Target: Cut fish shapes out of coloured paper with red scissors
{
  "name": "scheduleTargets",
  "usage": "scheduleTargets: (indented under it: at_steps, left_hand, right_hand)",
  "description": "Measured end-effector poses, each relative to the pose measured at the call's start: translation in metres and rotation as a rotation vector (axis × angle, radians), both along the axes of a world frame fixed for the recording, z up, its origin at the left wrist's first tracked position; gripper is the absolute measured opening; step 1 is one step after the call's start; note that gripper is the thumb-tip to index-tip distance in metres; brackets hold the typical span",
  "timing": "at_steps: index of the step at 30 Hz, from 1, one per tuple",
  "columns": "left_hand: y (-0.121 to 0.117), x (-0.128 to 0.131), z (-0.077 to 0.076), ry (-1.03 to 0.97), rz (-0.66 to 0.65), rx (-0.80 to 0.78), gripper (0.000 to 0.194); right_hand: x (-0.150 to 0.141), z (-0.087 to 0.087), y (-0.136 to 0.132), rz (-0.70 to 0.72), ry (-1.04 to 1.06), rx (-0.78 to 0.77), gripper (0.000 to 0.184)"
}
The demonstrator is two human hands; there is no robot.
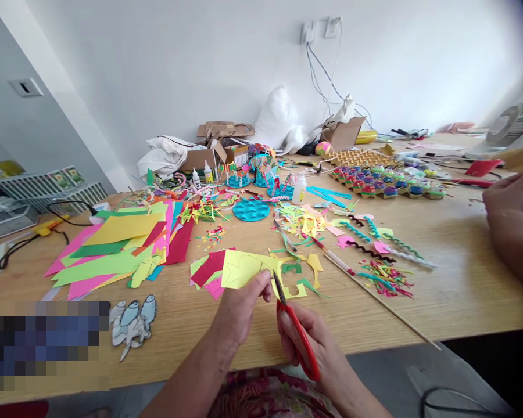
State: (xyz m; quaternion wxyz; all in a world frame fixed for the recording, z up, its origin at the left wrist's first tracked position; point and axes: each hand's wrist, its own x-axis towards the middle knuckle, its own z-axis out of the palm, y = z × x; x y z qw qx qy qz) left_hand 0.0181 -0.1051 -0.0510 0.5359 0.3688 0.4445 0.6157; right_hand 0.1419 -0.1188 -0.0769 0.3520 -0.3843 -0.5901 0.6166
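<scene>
Between the thumb and fingers of my left hand [244,302] is a piece of yellow paper [239,268] with a fish-like outline drawn on it. My right hand [316,337] grips a pair of scissors [303,342] with red handles. Their dark blades point up and away from me, at the right edge of the yellow paper, close to my left fingertips. Under and left of the paper lie red and pink paper pieces [209,267]. Just beyond the blades are yellow and green paper offcuts [314,267].
Stacked coloured paper [113,232] lies at left, with fish cutouts [135,319] nearer me. A thin stick [387,307] crosses the table at right, near twisted pipe cleaners [370,251]. Behind stand a glue bottle [300,190] and painted egg trays [387,181]. Another person's hand [512,194] is at far right.
</scene>
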Motion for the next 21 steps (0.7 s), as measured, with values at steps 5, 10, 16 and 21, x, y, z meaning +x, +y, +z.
scheduleTargets:
  at_steps: [5, 10, 16, 21]
  left_hand:
    - [-0.0011, 0.0009, 0.0015, 0.002, -0.011, -0.023, 0.021]
    - [-0.0028, 0.0035, -0.001, 0.017, -0.022, -0.041, 0.023]
    - [-0.0038, 0.0046, 0.0005, 0.028, -0.027, -0.039, 0.023]
    - [-0.0038, 0.0035, -0.0021, 0.03, -0.04, -0.021, 0.024]
  right_hand:
    - [0.0038, 0.0026, -0.0002, 0.07, 0.021, 0.002, 0.049]
    - [0.0054, 0.0049, 0.0002, 0.062, 0.037, 0.004, 0.048]
    - [0.0051, 0.0023, 0.0007, 0.056, 0.039, -0.02, 0.048]
    - [0.0053, 0.0029, 0.0001, 0.055, 0.046, -0.014, 0.047]
